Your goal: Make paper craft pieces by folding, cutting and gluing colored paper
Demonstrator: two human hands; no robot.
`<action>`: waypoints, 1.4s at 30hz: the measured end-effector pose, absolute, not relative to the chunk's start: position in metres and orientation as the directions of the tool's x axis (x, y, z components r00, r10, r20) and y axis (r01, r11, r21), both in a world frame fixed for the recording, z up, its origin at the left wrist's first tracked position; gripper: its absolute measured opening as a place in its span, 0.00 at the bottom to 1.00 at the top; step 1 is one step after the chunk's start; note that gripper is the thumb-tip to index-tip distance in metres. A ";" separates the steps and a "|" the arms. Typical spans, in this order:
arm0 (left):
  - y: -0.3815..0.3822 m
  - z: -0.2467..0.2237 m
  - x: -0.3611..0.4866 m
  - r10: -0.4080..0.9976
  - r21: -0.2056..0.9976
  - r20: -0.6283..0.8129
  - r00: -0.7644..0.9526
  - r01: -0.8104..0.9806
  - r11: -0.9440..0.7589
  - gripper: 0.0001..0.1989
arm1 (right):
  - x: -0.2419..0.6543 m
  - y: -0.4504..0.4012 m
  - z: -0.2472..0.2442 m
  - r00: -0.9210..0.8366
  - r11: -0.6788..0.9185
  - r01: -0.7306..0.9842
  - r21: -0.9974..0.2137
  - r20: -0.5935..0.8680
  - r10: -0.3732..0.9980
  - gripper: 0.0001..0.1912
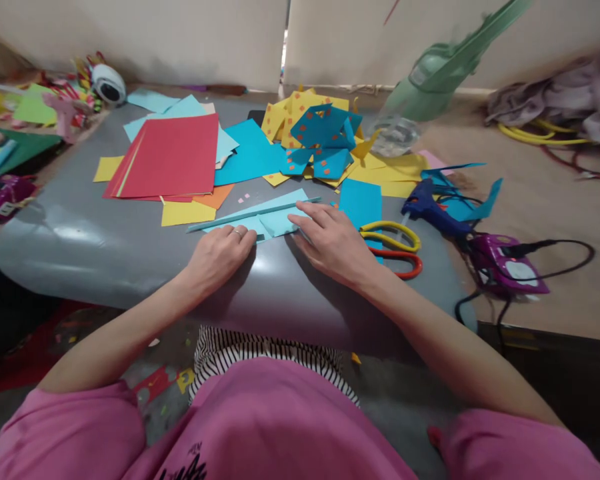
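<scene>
A light blue paper (280, 219) with folded edges lies on the grey mat in front of me, a narrow raised strip running along its length. My left hand (223, 252) rests on its near left edge, fingers curled down, a ring on one finger; the fingertips and anything under them are hidden. My right hand (327, 237) lies over the paper's right end, fingers spread and touching it. Just right of that hand are scissors (393, 248) with one yellow and one red handle loop, beside a darker blue sheet (361, 203).
Red sheets (173, 157) are stacked at the back left. Yellow and blue paper shapes with orange spots (325, 133) stand at the back middle. On the right are a blue glue gun (433, 208), a purple box (507, 263) with black cables, and a green spray bottle (425, 83).
</scene>
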State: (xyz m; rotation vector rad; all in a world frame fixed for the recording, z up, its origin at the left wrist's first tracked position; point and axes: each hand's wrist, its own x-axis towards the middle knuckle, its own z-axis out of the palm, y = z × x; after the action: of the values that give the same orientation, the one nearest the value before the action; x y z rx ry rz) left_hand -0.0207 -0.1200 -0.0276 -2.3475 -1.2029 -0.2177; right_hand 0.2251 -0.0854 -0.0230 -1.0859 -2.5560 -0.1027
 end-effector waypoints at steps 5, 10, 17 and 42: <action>-0.126 -0.028 -0.039 0.538 -0.310 0.617 0.574 0.806 -0.504 0.10 | 0.225 -0.094 -0.008 -0.625 0.705 0.706 -0.072 0.404 0.668 0.19; -0.126 -0.038 -0.035 0.528 -0.185 0.594 0.607 0.742 -0.645 0.10 | 0.230 -0.111 0.000 -0.682 0.730 0.681 -0.058 0.313 0.661 0.17; -0.119 -0.048 -0.037 0.622 -0.080 0.538 0.569 0.769 -0.634 0.11 | 0.234 -0.107 -0.001 -0.741 0.750 0.627 -0.212 0.134 0.657 0.15; -0.116 -0.027 -0.030 0.514 -0.261 0.317 0.797 0.595 -0.760 0.11 | 0.219 -0.073 -0.031 -0.725 0.734 0.511 -0.447 0.235 0.648 0.13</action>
State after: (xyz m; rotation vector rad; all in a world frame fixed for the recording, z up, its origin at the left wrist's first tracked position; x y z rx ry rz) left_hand -0.0304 -0.1161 -0.0271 -2.6360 -0.8426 -0.3226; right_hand 0.2195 -0.0730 -0.0311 -0.8932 -2.5596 0.5013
